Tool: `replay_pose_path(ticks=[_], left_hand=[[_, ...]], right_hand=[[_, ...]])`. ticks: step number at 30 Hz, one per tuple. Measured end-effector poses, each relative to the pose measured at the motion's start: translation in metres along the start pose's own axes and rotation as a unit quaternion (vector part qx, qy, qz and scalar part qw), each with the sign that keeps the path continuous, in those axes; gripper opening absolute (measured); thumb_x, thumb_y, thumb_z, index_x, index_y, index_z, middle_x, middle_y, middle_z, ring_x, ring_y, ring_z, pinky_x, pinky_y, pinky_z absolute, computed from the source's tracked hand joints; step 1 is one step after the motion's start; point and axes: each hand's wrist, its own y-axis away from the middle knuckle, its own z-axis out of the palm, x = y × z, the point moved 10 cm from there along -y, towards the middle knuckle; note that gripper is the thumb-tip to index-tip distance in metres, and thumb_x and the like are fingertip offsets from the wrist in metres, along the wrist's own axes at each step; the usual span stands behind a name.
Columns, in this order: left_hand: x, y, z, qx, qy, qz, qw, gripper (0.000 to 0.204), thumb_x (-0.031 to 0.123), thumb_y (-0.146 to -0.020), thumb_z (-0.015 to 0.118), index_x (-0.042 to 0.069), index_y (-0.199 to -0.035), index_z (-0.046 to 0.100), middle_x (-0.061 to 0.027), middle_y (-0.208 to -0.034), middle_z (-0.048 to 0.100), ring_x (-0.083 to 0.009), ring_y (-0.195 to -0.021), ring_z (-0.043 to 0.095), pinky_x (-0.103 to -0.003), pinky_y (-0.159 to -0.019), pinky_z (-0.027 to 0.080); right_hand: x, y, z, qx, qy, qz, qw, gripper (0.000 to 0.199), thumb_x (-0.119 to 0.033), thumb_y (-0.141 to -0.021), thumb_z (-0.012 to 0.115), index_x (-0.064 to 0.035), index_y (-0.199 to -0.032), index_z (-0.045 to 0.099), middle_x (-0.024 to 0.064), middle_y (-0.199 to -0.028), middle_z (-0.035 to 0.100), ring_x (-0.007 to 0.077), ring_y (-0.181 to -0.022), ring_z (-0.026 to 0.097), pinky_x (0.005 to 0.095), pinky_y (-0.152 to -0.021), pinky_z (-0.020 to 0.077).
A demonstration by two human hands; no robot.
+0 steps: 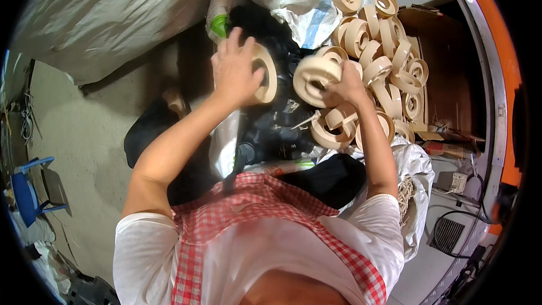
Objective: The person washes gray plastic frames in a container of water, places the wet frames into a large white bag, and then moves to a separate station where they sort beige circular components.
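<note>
My left hand (234,73) has a cream plastic ring (271,76) at its side, with the thumb hooked into the opening and the fingers raised and slightly blurred. My right hand (348,83) grips another cream plastic ring-shaped part (309,69), smeared by motion, with an inner ring showing. Beneath and between both hands lie many black plastic parts (282,127), in a white sack (226,147) between my knees. Close to my right hand, a heap of similar cream rings (389,70) rises; one cream ring (333,133) lies at its near edge.
Behind the heap stands an open cardboard box (446,73). Large white woven sacks (113,17) bulge at the far left and far middle. A grey machine casing (446,214) and an orange-edged frame (497,34) stand at right. A blue stool (28,192) is on the left floor.
</note>
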Motion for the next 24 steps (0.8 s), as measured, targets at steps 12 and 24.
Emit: replay_pose_path(ticks=[12,24], left_hand=[[-0.008,-0.024,0.045,-0.094,0.793,-0.256,0.545,0.039,0.018,-0.080,0.061,0.004,-0.113,0.046,-0.0075,-0.101,0.057,-0.0188,-0.092,0.058,-0.035,-0.079,0.049],[-0.006,-0.003,0.060,-0.136,0.615,-0.211,0.747,0.054,0.014,-0.070,0.072,0.001,-0.114,0.045,-0.0092,-0.103,0.055,-0.0161,-0.091,0.055,-0.030,-0.079,0.046]], right_hand=[[-0.096,-0.013,0.054,0.099,-0.208,-0.136,0.963,0.019,-0.005,-0.079,0.050,-0.0010,-0.096,0.056,0.0198,-0.090,0.058,0.0325,-0.085,0.057,0.0366,-0.073,0.0467],[-0.031,0.010,0.127,-0.102,0.023,-0.112,0.988,0.028,-0.021,-0.073,0.066,-0.0022,-0.094,0.061,0.0240,-0.127,0.043,0.0391,-0.112,0.045,0.0451,-0.093,0.0380]])
